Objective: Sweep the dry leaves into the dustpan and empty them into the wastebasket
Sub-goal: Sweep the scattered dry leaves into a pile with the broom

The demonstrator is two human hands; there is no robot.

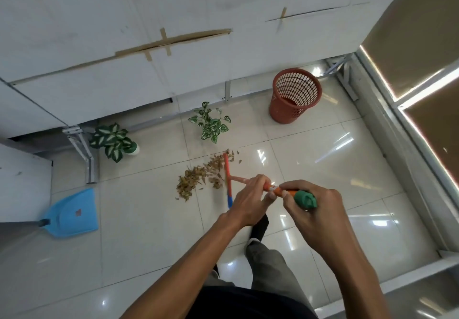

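A pile of dry brown leaves (198,175) lies on the tiled floor, just left of the orange broom head (227,177), which touches the pile's right side. Both hands grip the orange broom handle (278,190): my left hand (248,199) lower down the shaft, my right hand (310,204) near its green end cap (306,199). A blue dustpan (74,215) rests on the floor far to the left, apart from the leaves. The red perforated wastebasket (294,95) stands upright at the back right.
Two small potted plants, a white-and-green plant (115,142) and a striped-leaf plant (211,122), sit near white tables' metal legs (87,154) behind the leaves. A glass partition with a metal frame (387,110) runs along the right. My foot (259,229) stands below the hands.
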